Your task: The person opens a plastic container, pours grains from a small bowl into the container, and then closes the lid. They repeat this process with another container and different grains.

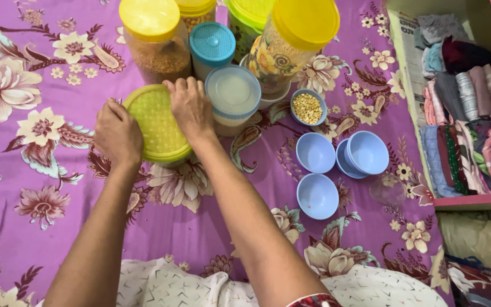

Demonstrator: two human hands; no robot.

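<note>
Hands clamped together on yellow-green lid (pixel 155 120) of a container on purple floral sheet (pixel 41 187): left hand (pixel 117 132) gripping near-left rim, right hand (pixel 190 107) curled over far-right edge, both equally close. Beyond fingers, yellow-lidded jars (pixel 155 37) and teal-lidded tub (pixel 212 45); just right, clear-lidded tub (pixel 233 94); farther right, bowl of lentils (pixel 307 107), empty blue bowls (pixel 316 152)

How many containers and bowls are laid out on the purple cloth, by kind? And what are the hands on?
Lidded jars and tubs: 6, including the yellow-green lidded jar that the left hand and right hand grip by its lid.
Blue bowls, empty: 3 places, one a nested stack, count unclear.
Blue bowl with yellow pulses: 1.
Total: 10 at least.
</note>
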